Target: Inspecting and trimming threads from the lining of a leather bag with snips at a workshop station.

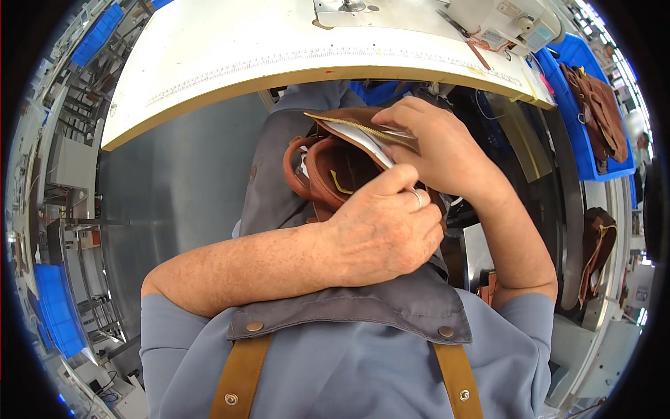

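Observation:
A brown leather bag (323, 183) rests on my lap over the grey apron (349, 311), its mouth gaping toward me. Along its upper panel runs a brass-toothed zipper (356, 125), with white lining or paper (361, 142) showing beneath. My left hand (387, 227), wearing a ring, is closed in a pinch at the panel's lower right edge. Over the panel's right end curls my right hand (436, 143), thumb and fingers gripping it. Both sets of fingertips are partly hidden. A rounded handle (292, 167) loops out at the bag's left, and a yellow strip (340, 183) shows inside.
Just beyond my knees is the white worktable (230, 77) with a printed ruler along its edge. A sewing machine (506, 24) stands on it at the far right. Blue bins with brown bags (593, 112) sit to the right; another brown piece (597, 244) hangs nearer.

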A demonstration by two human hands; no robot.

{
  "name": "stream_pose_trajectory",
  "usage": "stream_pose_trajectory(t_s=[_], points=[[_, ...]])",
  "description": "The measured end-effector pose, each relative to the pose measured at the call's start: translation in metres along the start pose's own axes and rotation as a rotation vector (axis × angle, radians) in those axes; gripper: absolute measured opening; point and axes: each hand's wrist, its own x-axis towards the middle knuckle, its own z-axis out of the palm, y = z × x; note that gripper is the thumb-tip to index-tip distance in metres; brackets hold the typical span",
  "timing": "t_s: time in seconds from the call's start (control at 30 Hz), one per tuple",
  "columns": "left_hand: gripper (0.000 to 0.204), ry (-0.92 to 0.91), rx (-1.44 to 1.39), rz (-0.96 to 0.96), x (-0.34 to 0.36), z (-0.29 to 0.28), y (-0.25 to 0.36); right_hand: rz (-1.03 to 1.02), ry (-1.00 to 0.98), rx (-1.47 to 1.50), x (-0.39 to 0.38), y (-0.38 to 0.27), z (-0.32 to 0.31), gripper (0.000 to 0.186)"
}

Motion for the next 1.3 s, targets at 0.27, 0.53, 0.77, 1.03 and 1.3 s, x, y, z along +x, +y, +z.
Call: stream_pose_trajectory(t_s=[0.27, 0.53, 0.77, 1.03, 1.3], points=[[0.01, -0.121, -0.094, 0.17, 0.003, -0.003, 0.009, 0.121, 0.114, -0.183, 0.039, 0.008, 0.016, 0.022], [0.012, -0.174, -0.171, 0.257, -0.004, -0.012, 0.001, 0.224, 0.36, -0.06, 0.031, 0.056, -0.008, 0.023], [0.064, -0.113, -0.298, -0.94, 0.014, -0.039, -0.082, 0.194, 0.308, 0.282, 0.016, 0.023, -0.027, 0.025], [0.033, -0.067, -0.425, -1.001, 0.039, -0.033, -0.11, 0.141, 0.33, 0.289, 0.011, -0.031, -0.059, 0.021], [0.02, -0.034, -0.452, -0.789, 0.032, -0.037, -0.091, -0.056, 0.393, -0.087, 0.008, -0.028, -0.043, 0.024]])
